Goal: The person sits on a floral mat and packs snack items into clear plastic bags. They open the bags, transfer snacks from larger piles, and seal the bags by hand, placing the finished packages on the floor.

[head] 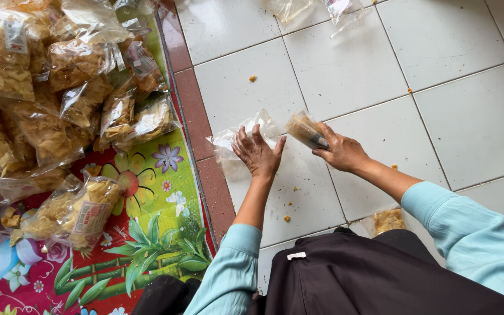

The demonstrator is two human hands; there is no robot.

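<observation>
Fingers [251, 139] of the left hand [258, 154] spread flat on a clear crinkled plastic bag [228, 146] at frame centre; right hand [340, 153] grips a small filled snack packet [305, 129].

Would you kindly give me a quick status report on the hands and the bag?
Left hand flat on clear bag. Right hand gripping its filled end. Crumbs on tiles, nothing blocking.

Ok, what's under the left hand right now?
A flattened clear plastic bag on the white tile floor, pressed by the left hand. The part beneath the palm is hidden.
</observation>
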